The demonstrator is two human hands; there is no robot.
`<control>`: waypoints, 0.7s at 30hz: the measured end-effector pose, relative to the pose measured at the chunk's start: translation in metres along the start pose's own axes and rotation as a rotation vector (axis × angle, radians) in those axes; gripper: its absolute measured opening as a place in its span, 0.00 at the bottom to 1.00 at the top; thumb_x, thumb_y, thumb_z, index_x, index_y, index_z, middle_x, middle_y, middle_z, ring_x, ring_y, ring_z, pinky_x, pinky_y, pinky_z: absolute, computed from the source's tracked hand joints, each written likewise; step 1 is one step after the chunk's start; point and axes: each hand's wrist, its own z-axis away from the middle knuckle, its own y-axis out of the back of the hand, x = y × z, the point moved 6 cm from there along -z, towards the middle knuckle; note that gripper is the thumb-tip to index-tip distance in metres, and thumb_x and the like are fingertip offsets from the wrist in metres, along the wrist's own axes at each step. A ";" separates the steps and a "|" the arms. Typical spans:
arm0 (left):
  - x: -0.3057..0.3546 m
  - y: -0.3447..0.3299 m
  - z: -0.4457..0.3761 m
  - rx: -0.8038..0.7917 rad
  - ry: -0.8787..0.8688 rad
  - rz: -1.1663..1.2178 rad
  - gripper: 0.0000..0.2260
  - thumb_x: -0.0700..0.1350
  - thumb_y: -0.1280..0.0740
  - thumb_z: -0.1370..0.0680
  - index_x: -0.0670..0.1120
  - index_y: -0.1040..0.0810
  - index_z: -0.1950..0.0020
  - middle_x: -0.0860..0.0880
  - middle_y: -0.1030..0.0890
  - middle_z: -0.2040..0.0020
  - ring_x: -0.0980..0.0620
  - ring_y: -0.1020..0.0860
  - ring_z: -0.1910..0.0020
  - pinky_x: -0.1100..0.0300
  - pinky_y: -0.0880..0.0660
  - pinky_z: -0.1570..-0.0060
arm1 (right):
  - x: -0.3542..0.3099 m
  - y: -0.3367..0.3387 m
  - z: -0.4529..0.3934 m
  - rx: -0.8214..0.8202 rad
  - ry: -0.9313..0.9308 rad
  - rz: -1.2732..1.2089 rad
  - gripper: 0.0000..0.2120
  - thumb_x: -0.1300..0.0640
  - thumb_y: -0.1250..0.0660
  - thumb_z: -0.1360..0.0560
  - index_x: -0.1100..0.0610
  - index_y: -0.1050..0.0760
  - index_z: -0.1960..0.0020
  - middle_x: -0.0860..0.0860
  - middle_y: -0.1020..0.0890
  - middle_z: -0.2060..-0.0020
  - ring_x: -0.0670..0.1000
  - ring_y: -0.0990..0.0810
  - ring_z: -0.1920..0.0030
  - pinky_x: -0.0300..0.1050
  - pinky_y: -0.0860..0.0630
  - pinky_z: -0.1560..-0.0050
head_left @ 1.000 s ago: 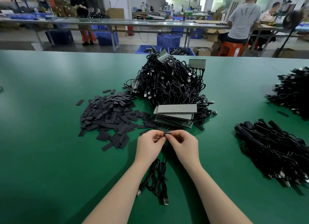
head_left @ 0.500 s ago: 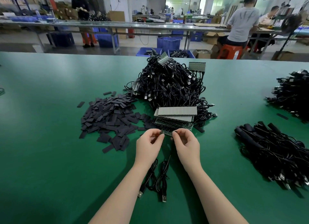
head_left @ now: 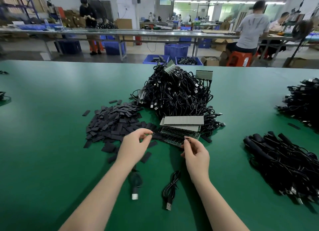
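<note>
Change: the two hands, fingertips together half a second ago, have drawn apart, and the two cables below them now lie separately, one to each side.
Counter (head_left: pixel 51 144): green, carrying everything named here.
Right cable (head_left: pixel 170 189): a coiled black lead lying near the right wrist, its USB plug toward the person.
Left cable (head_left: pixel 136 180): blurred and partly under the left forearm, with a pale plug at its near end.
Left hand (head_left: pixel 134 146): the grip is narrowed to a thumb-and-forefinger pinch on a dark bit (head_left: pixel 151 133). The bit is too small to identify.
Right hand (head_left: pixel 196 156): the grip is also a fingertip pinch, holding a small board (head_left: pixel 187 140) raised just in front of the board strips (head_left: pixel 183 125).
Sleeves (head_left: pixel 114 123): flat black pieces spread to the left of the strips, the nearest ones beside the left hand.
Cable heap (head_left: pixel 176 92): a tangled mound behind the strips.
Bundles (head_left: pixel 283 161): dark cable bundles well apart on the right.
Step in hand: probably parting one small piece from another, ready for sleeving.
Doing it well: keep each pinch on the piece's edges, let the cables trail slack, and take one sleeve without disturbing the pile.
</note>
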 end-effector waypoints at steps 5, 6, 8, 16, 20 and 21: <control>-0.002 0.031 -0.004 -0.177 0.022 -0.609 0.07 0.51 0.36 0.21 0.63 0.20 0.51 0.63 0.21 0.55 0.60 0.22 0.61 0.60 0.21 0.61 | -0.002 0.002 0.002 0.013 0.006 -0.004 0.08 0.56 0.33 0.21 0.43 0.20 0.52 0.46 0.16 0.62 0.43 0.19 0.69 0.35 0.24 0.66; -0.007 0.031 -0.001 -0.229 0.066 -0.692 0.07 0.51 0.36 0.21 0.63 0.20 0.51 0.62 0.20 0.52 0.58 0.21 0.57 0.59 0.20 0.58 | -0.002 0.002 0.002 0.009 0.000 -0.005 0.08 0.56 0.32 0.21 0.43 0.20 0.52 0.46 0.16 0.62 0.44 0.18 0.68 0.36 0.23 0.66; -0.014 0.027 0.005 -0.287 0.154 -0.811 0.09 0.49 0.36 0.21 0.63 0.21 0.47 0.59 0.20 0.47 0.54 0.20 0.51 0.57 0.21 0.55 | -0.003 0.001 0.002 -0.001 -0.003 -0.008 0.07 0.57 0.31 0.21 0.44 0.19 0.52 0.47 0.16 0.60 0.45 0.17 0.65 0.36 0.22 0.63; 0.016 -0.005 0.028 0.002 -0.109 -0.499 0.16 0.55 0.40 0.20 0.55 0.25 0.33 0.56 0.24 0.39 0.53 0.26 0.40 0.58 0.29 0.45 | -0.017 -0.004 0.003 -0.168 -0.054 -0.055 0.04 0.59 0.26 0.26 0.53 0.20 0.53 0.50 0.18 0.66 0.45 0.21 0.65 0.37 0.23 0.61; 0.030 -0.039 0.027 -0.318 0.122 0.381 0.10 0.50 0.35 0.20 0.54 0.20 0.39 0.62 0.17 0.53 0.64 0.21 0.56 0.63 0.24 0.56 | -0.028 -0.028 0.010 -0.337 -0.083 -0.050 0.05 0.60 0.25 0.27 0.56 0.20 0.52 0.48 0.20 0.69 0.45 0.22 0.67 0.37 0.24 0.62; 0.026 -0.041 0.025 -0.303 0.193 0.441 0.08 0.48 0.35 0.20 0.54 0.17 0.45 0.61 0.18 0.62 0.63 0.20 0.60 0.63 0.23 0.60 | -0.029 -0.031 0.009 -0.333 -0.071 0.021 0.05 0.59 0.25 0.27 0.55 0.19 0.52 0.47 0.19 0.69 0.45 0.22 0.66 0.38 0.25 0.61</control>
